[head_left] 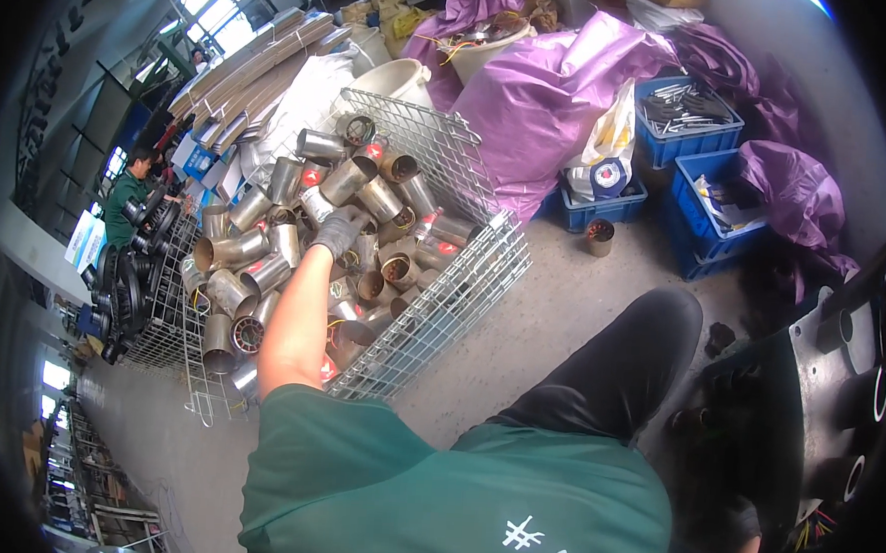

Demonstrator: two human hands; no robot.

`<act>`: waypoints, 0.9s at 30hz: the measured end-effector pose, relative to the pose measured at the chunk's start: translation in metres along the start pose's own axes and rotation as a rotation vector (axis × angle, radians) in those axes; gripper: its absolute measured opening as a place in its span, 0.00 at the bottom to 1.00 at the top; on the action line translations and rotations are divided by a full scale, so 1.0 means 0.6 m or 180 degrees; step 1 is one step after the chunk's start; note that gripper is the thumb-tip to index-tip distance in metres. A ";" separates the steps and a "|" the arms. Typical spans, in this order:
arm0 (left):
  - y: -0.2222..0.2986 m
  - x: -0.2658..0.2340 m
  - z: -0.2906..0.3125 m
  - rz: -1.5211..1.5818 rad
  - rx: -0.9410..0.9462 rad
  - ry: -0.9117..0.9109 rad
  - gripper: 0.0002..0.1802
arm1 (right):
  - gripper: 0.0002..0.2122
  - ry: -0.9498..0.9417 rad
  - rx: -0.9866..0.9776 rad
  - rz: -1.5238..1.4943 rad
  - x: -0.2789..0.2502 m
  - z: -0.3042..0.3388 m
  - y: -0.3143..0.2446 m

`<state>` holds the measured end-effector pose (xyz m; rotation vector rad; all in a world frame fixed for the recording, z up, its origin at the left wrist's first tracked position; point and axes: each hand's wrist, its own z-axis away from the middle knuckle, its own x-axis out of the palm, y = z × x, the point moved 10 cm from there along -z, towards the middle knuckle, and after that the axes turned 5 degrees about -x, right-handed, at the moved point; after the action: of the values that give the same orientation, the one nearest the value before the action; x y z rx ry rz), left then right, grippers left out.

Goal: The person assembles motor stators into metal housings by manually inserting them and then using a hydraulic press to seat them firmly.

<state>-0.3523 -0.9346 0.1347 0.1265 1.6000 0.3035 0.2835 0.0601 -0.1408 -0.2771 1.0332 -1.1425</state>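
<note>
My left hand [339, 233], in a dark grey glove, reaches into a wire mesh basket [430, 326] heaped with metal cylinders. Its fingers curl over the end of a metal cylinder [316, 206] with a pale label; the fingertips are partly hidden. Many of these open-ended cylinders carry red and white stickers, and some, like the motor stator [248, 334], show windings inside. Down at the lower right, my right hand [744, 521], also in a dark glove, hangs in shadow beside a grey metal plate [805, 346] with tubes standing out from it. Its fingers do not show clearly.
Blue crates [685, 144] with metal parts stand at the far right, near purple sheeting [547, 102]. A lone cylinder [598, 238] stands on the floor. Flattened cardboard [258, 72] is stacked behind the basket. At far left a person [126, 200] in green stands by black parts [126, 295].
</note>
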 end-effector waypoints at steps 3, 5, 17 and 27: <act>-0.073 0.084 0.006 -0.0341 -0.0309 -0.0441 0.24 | 0.15 0.0048 -0.0026 0.0151 -0.018 0.002 0.083; -0.093 0.132 0.026 -0.0591 -0.0459 -0.0646 0.26 | 0.15 0.0048 0.0048 0.0287 -0.025 0.015 0.090; -0.133 0.288 0.008 -0.0716 -0.0717 -0.0969 0.25 | 0.15 0.0023 0.0403 0.1039 -0.032 0.035 0.065; -0.060 0.383 -0.030 -0.1068 0.0028 -0.1737 0.27 | 0.14 -0.0041 0.0567 0.1420 -0.040 0.039 0.038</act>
<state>-0.3794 -0.9101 -0.0956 -0.0521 1.0566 -0.0053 0.3151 0.0834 -0.1305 0.0870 0.9164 -0.8175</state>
